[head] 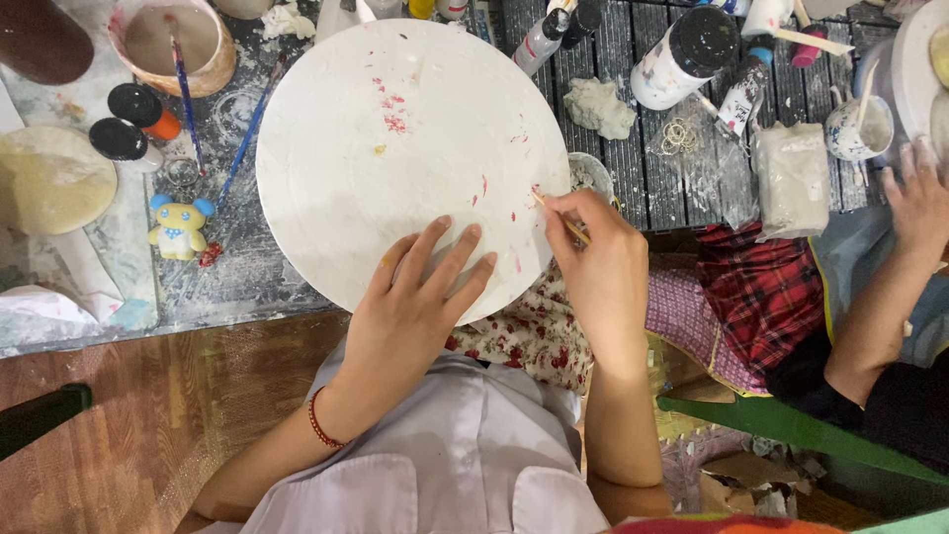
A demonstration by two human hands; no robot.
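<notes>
A large white round disc with small red paint marks lies on the messy worktable. My left hand rests flat on its near edge, fingers spread, a red bead bracelet on the wrist. My right hand pinches a thin wooden stick whose tip touches the disc's right rim beside a red mark.
Paint bottles, a lump of grey clay, a small yellow and blue figure, brushes and a bowl lie around the disc. Another person's hand and arm are at the right, by a painted mug.
</notes>
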